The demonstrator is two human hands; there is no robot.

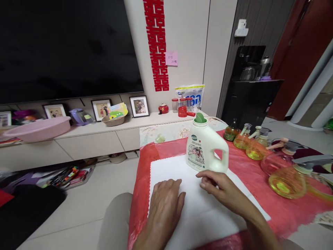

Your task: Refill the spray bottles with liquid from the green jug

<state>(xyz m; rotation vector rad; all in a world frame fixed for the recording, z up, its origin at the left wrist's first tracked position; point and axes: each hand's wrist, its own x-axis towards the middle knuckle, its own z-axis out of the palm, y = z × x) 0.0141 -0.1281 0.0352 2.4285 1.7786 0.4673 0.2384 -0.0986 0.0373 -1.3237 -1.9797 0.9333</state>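
A cream detergent jug (pixel 208 149) with a handle hole on its right side stands upright on a white cloth (pixel 166 166). In its neck is a green piece (pixel 200 118). My left hand (pixel 168 205) is over the cloth at the near left of the jug, fingers apart and holding nothing. Just in front of the jug's base hovers my right hand (pixel 221 189), fingers loosely curled and apart, with nothing in it. Neither hand touches the jug.
Pump bottles with yellow, pink and green contents (pixel 287 182) line the right of the red table cover (pixel 145 173). A light green lid-like item (pixel 160 139) lies behind the cloth. Beyond, a long cabinet (pixel 91 139) bears frames, a pink basin (pixel 39 128) and jars.
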